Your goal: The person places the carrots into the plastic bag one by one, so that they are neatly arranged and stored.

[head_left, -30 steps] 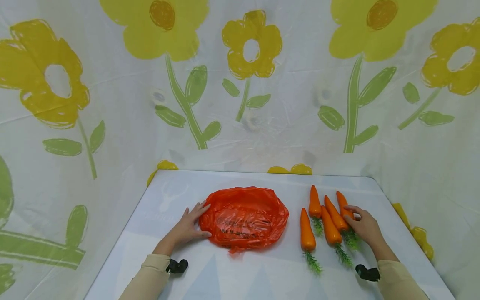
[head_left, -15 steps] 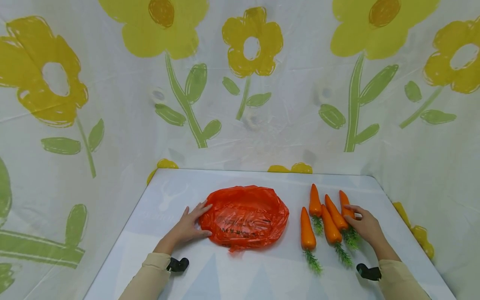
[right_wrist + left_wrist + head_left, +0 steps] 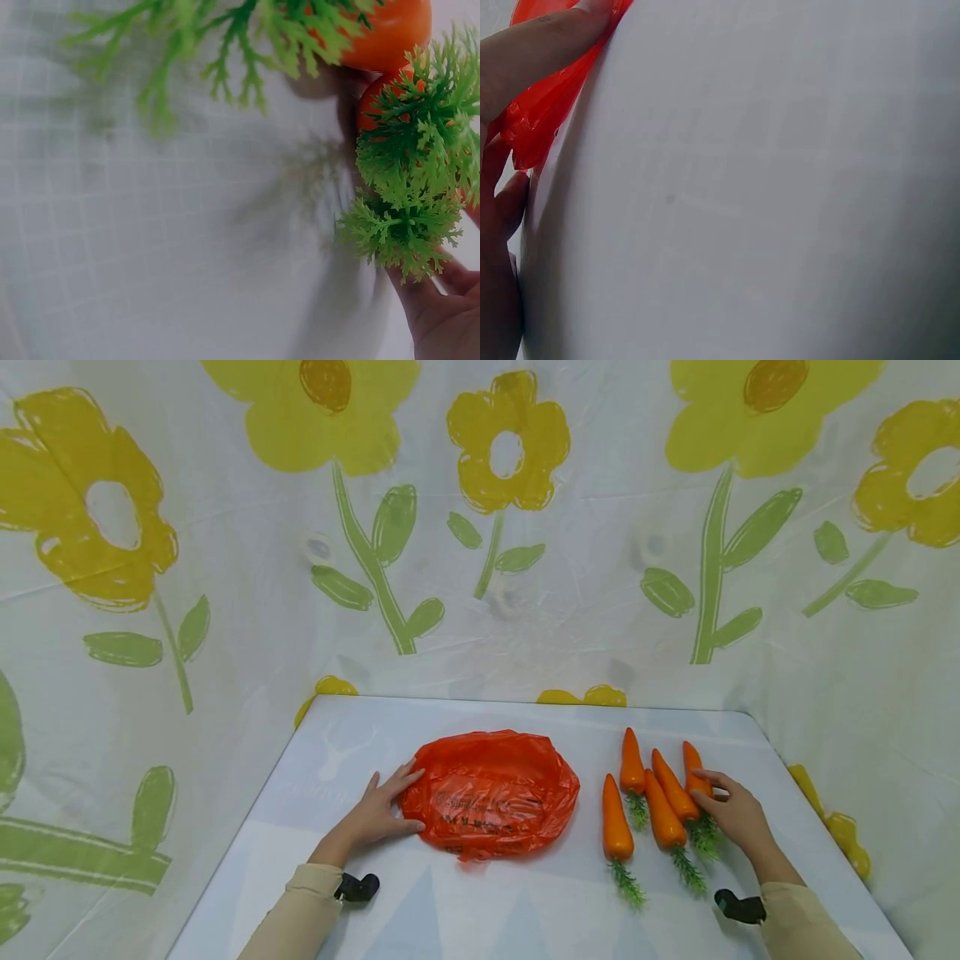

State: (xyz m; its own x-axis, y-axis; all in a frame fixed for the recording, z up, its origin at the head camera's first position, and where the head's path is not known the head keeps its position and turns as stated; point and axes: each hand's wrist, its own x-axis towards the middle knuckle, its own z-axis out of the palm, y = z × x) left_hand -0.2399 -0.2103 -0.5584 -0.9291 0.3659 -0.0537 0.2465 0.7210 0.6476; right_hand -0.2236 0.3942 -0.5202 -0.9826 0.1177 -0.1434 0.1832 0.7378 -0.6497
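A crumpled red plastic bag with dark printing lies on the table. My left hand rests at its left edge, fingers spread and fingertips on the plastic; the thumb lies along the bag in the left wrist view. Several orange carrots with green frilly tops lie to the right, tips pointing away from me. Around the body of the rightmost carrot my right hand has its thumb and fingers. The hand hides part of this carrot. In the right wrist view, leafy tops cover much of the fingers.
On the white table, a separate carrot lies nearest the bag. Another carrot is farther back, and two more lean close together beside the held one. A white cloth with yellow flowers surrounds the table.
The rightmost carrot has shifted slightly to the right with my right hand, opening a gap from its neighbour. My left hand and the bag stay in place.
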